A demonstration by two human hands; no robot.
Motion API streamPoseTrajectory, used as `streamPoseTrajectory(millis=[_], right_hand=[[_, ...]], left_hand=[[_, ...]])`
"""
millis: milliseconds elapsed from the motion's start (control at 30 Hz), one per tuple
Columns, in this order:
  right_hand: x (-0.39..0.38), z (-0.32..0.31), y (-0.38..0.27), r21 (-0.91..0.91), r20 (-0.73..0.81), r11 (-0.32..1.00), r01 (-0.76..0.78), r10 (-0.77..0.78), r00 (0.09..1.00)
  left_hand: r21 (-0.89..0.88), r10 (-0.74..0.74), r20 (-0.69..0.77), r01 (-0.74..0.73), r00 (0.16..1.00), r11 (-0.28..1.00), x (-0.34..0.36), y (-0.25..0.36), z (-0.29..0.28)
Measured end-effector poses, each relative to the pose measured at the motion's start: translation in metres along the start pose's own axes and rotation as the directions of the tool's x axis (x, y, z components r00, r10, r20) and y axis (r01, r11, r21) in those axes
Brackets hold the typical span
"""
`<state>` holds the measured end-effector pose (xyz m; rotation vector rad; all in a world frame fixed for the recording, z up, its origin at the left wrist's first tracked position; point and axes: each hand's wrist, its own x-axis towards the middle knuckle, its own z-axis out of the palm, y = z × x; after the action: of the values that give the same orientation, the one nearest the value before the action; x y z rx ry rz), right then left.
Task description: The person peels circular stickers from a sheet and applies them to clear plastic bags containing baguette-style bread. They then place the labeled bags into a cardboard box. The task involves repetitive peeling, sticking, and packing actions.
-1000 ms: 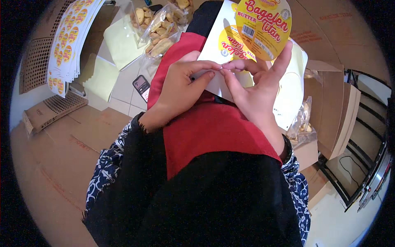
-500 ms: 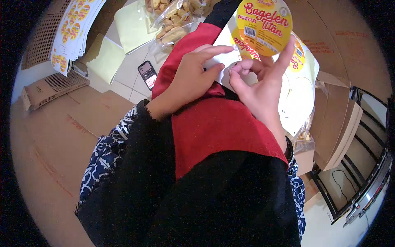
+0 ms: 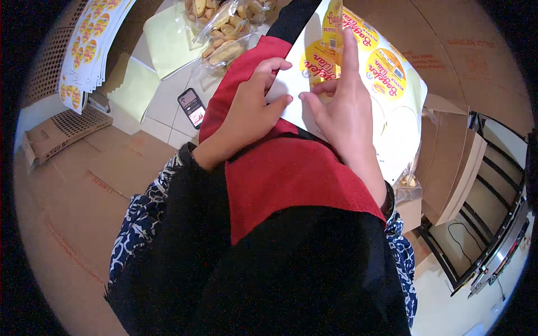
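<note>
A white sheet of round yellow-and-red stickers (image 3: 402, 131) lies across my lap, with some blank round spaces on its right part. My right hand (image 3: 348, 115) is over it, index finger stretched up. A loose round yellow sticker (image 3: 334, 22) clings to that finger, turned nearly edge-on. The right thumb is bent inward and the other fingers are partly hidden. At the sheet's left edge is my left hand (image 3: 249, 109), its thumb and fingers apart with nothing between them. Red-and-black cloth (image 3: 297, 173) covers my lap beneath the sheet.
Clear bags of bread pieces (image 3: 227, 39) lie beyond my left hand. A phone (image 3: 192, 107) rests on the tiles near pale yellow papers (image 3: 134, 89). More sticker sheets (image 3: 92, 50) hang at far left. An open cardboard box (image 3: 448, 162) and black metal rack (image 3: 493, 190) stand right.
The round sticker on my right index finger has swung from facing me to nearly edge-on, and that hand moved slightly left. My left fingers have drawn back and curled. The whole view shifted slightly.
</note>
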<state>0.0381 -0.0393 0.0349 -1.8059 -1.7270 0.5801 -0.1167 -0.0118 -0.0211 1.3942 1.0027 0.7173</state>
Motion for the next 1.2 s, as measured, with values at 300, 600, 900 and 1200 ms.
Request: streamPoseTrajectory(millis=[300,600,900,1200], right_hand=[[-0.003,-0.020,0.026,0.262,-0.176,0.965,0.017,0.031,0.984],[-0.022,-0.021,0.015,0.272,-0.409,0.918,0.288,-0.161,0.898],[-0.046,-0.046,0.016,0.132,-0.476,0.945,0.300,-0.205,0.855],[-0.051,-0.071,0.022,0.494,-0.427,0.856,0.155,0.083,0.901]], left_hand=[[-0.206,-0.078,0.027,0.082,0.997,0.975,0.000,0.000,0.000],[-0.345,-0.079,0.334,0.200,0.939,0.917,0.013,0.040,0.003],[-0.200,0.110,0.434,-0.023,0.894,0.980,0.021,0.056,0.032],[-0.160,0.159,0.403,-0.101,0.901,0.982,0.019,0.064,0.051]])
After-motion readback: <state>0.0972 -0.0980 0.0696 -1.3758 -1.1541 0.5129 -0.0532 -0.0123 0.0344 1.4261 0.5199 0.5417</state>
